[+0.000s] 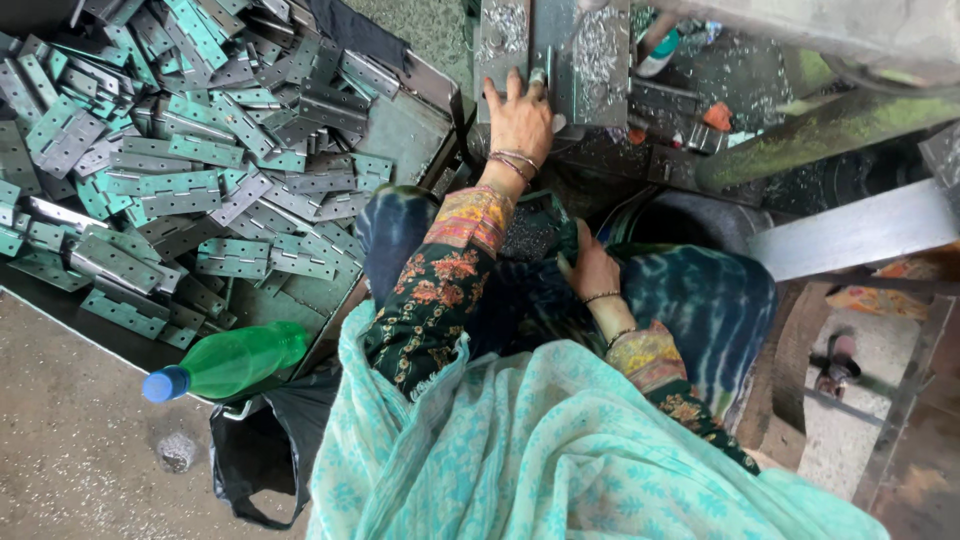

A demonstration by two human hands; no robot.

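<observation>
Looking down from the head camera, I log the left hand (519, 118) stretched forward and up, fingers spread flat on a grey metal plate (553, 55) of the machine, which is dusted with bright shavings. Its grip is released: the palm presses down and nothing is pinched that I can see, though a small upright pin or piece sits just at the fingertips and I cannot tell whether a finger touches it. The right hand (592, 272) rests low in the lap on dark tie-dyed cloth (700, 300), fingers loosely curled; whether it holds anything I cannot tell, since the fingertips sink into the folds. The plate's long axis runs away from me, up the frame, and the left hand lies along that axis, wrist nearest me. The left hand is plainly the nearer one to the plate; the right is well apart from it, below and slightly right. To the left, a tray (400, 130) holds a heap of hinges (180, 180), grey and teal-coated, lying at all angles, well apart from both hands, with the left forearm between the heap and the right hand. A green bottle (235, 362) with a blue cap lies on its side at the tray's near edge, above a black bag (255, 450) on the floor.
</observation>
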